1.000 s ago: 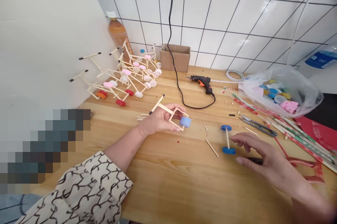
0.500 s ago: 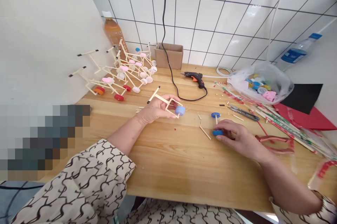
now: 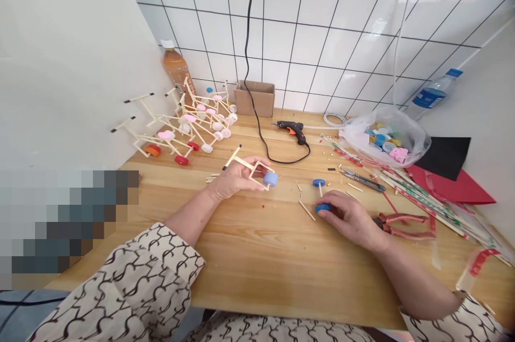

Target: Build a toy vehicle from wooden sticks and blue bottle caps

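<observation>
Tabletop point(image 3: 261, 267) below, left hand point(image 3: 230, 181) clasps stick frame point(image 3: 243, 162), right hand point(image 3: 356, 220) pinches blue wheel point(image 3: 322, 207).

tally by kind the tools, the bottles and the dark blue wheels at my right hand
glue gun: 1
snips: 1
pliers: 1
bottles: 2
dark blue wheels: 2
total: 7

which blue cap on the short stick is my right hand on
The near blue cap, at the end closer to you: your right hand has its thumb and fingers at it, while the far blue cap is untouched.
</observation>
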Demonstrator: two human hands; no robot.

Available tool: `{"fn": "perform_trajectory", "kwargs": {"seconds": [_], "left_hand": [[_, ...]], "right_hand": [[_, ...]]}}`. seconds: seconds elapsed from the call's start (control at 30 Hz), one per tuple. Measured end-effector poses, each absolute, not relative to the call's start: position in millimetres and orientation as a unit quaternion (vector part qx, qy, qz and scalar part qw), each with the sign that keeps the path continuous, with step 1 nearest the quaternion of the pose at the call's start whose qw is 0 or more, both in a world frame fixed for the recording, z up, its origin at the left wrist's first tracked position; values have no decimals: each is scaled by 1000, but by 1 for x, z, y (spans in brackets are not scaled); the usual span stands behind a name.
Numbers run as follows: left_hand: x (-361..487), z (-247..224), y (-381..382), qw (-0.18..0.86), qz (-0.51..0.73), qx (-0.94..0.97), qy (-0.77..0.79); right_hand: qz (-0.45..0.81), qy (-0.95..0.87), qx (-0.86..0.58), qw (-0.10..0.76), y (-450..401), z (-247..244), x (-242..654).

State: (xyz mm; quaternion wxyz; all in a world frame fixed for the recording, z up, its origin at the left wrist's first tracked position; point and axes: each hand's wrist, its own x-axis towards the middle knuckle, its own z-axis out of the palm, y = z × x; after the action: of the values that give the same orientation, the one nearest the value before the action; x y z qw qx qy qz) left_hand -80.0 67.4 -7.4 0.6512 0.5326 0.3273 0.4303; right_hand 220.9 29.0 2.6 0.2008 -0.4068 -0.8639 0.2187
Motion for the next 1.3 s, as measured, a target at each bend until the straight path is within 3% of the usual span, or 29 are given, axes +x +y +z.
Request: {"fn": "perform_trajectory", "kwargs": {"seconds": [1.3], "left_hand": [[-80, -5, 68, 655, 413, 530, 345]], "right_hand": [[222, -836, -446, 232, 30, -2, 222]]}}
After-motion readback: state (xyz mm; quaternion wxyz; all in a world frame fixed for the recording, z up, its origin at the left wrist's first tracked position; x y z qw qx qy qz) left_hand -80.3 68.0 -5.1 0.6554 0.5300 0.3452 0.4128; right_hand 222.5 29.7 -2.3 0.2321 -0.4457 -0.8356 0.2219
